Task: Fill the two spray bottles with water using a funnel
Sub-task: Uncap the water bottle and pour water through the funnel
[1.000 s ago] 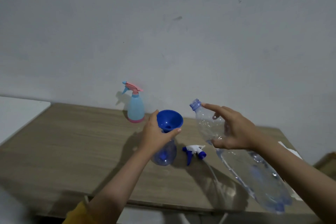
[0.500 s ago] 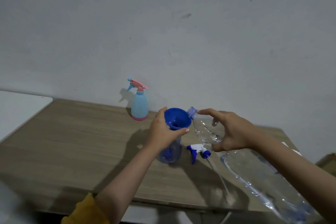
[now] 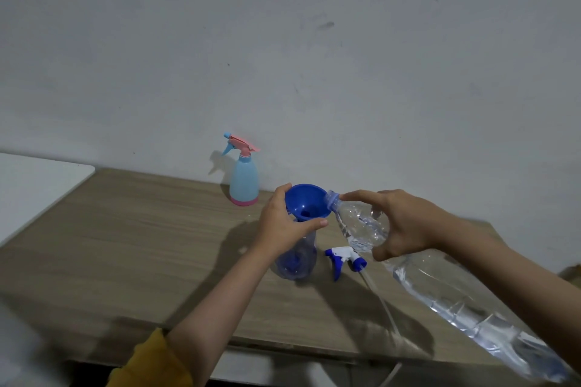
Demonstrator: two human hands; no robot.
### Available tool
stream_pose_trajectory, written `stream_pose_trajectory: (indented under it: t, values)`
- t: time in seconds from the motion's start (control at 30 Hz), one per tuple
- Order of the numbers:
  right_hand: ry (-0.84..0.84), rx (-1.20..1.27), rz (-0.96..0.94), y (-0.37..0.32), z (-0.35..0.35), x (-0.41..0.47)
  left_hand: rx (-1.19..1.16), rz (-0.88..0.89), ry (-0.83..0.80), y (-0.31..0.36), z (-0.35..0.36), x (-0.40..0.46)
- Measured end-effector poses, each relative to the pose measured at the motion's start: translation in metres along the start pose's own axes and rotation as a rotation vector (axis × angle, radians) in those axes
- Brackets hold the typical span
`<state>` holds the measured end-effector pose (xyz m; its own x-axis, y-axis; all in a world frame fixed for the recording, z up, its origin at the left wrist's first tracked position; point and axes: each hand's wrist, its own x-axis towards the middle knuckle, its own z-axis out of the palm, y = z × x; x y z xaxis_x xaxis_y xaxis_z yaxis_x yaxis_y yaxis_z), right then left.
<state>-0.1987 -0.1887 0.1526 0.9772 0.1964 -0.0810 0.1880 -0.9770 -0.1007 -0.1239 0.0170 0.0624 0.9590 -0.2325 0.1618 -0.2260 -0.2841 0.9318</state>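
Left hand grips the blue plastic funnel atop the clear blue spray bottle on the wooden table. Right hand grips the big clear water bottle, mouth at the funnel rim, pour abt to start imo. Pink-blue spray bottle by the wall untouched.

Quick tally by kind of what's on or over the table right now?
Spray bottles: 2, pale blue bottle with its sprayer on, clear blue bottle open
Funnels: 1, funnel sits in the clear blue bottle
Loose spray heads: 1, spray head lies on the table
Water bottles: 1, water bottle tilted at the funnel
Total: 5
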Motion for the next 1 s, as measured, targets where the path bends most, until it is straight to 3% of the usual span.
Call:
stream_pose_trajectory:
  t: [0.63, 1.0]
  values:
    - [-0.033, -0.084, 0.003, -0.001, -0.004, -0.002, 0.007, 0.008, 0.001, -0.003, -0.001, 0.0]
    - [0.211, 0.119, -0.043, 0.004, 0.013, -0.017, 0.012, -0.001, 0.016, -0.005, -0.001, 0.001]
